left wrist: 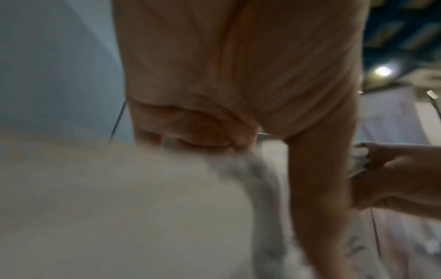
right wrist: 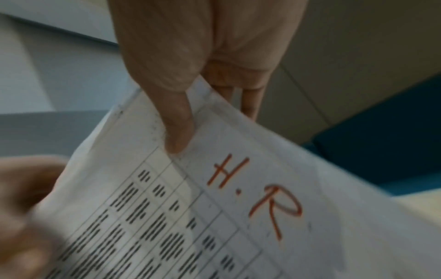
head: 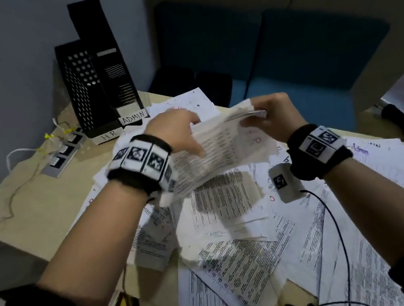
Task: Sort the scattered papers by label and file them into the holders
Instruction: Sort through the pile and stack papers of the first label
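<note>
Both hands hold up a small stack of printed sheets [head: 221,146] above the table; the top sheet [right wrist: 238,207] carries "H.R" in red ink. My left hand [head: 178,132] grips the stack's left edge, and my right hand [head: 269,111] pinches its far right corner, thumb [right wrist: 179,132] on top. Two black file holders stand at the table's far left: one labelled HR [head: 85,92], one labelled ADMIN [head: 113,68]. Many more printed papers [head: 251,238] lie scattered over the table below, some marked in red or blue.
A power strip [head: 63,153] with white cables lies left of the holders on the beige table [head: 42,202]. A blue sofa [head: 299,54] stands behind the table. A small grey device [head: 285,182] with a black cord hangs under my right wrist.
</note>
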